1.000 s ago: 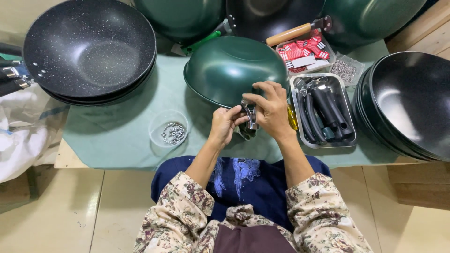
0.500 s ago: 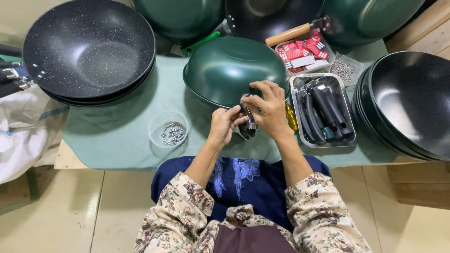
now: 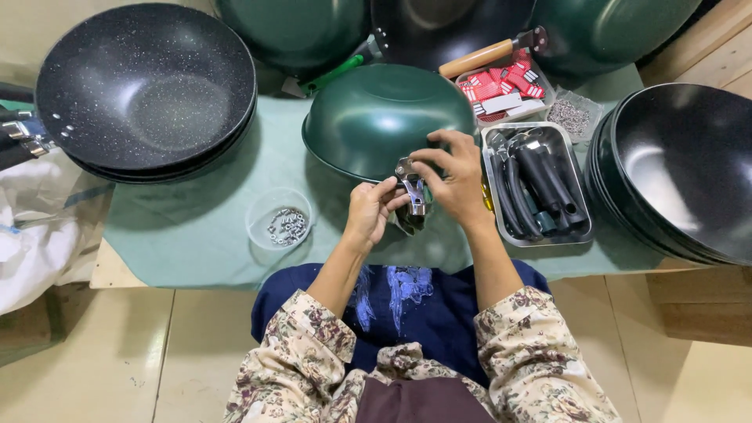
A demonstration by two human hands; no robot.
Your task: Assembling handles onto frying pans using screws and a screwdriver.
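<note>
Green mat [image 3: 204, 227] | green wok [image 3: 376, 117] inverted, glossy | both hands on metal bracket [image 3: 413, 192]

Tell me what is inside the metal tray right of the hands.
The metal tray holds several black pan handles lying lengthwise, piled together. Their exact count and whatever lies beneath them are hidden by the pile.
</note>
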